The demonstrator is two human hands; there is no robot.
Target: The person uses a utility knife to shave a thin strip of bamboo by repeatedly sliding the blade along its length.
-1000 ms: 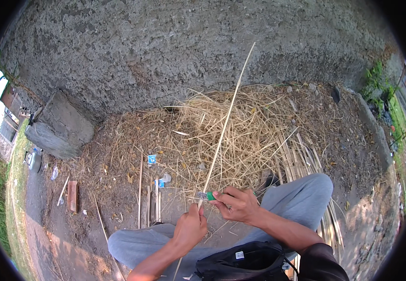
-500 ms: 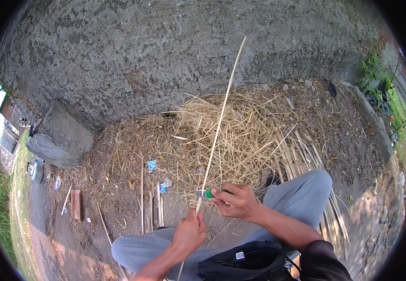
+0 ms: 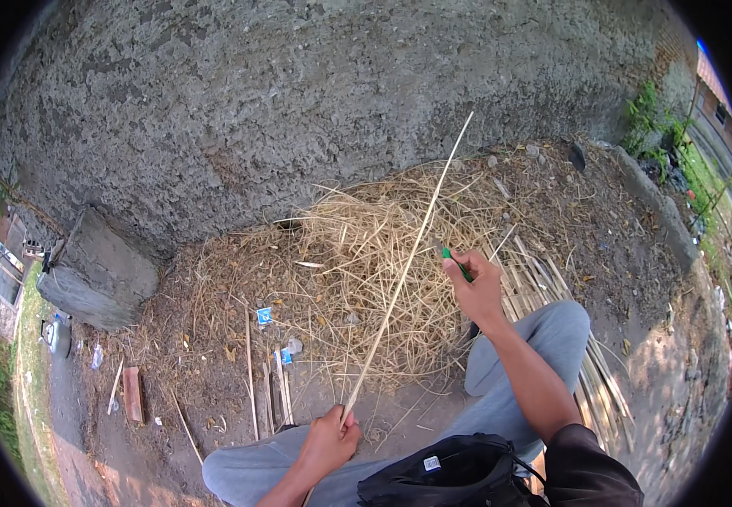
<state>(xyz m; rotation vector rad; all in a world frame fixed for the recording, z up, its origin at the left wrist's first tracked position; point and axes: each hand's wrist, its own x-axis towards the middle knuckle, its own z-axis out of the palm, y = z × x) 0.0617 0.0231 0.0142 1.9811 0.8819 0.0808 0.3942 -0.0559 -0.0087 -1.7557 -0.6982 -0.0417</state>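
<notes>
My left hand [image 3: 330, 441] is closed round the lower end of a long, thin, pale bamboo strip [image 3: 400, 286], low in front of my lap. The strip slants up and to the right, its tip in front of the wall. My right hand [image 3: 480, 291] grips a small knife by its green handle [image 3: 457, 263], apart from the strip on its right side. The knife's blade is hard to make out against the straw-coloured background. Below the strip lies a heap of curly pale shavings [image 3: 366, 241].
A rough grey wall [image 3: 315, 101] stands behind the shavings. Split bamboo slats [image 3: 607, 397] lie by my right leg, with narrower strips [image 3: 250, 372] at left. Further left are a concrete block [image 3: 100, 270], a reddish brick [image 3: 133, 394] and a kettle [image 3: 57, 336]. A black bag [image 3: 434, 477] rests on my lap.
My right hand has moved the knife away from the strip, up and to the right. My left hand has lowered and shifted slightly left, drawing the strip down.
</notes>
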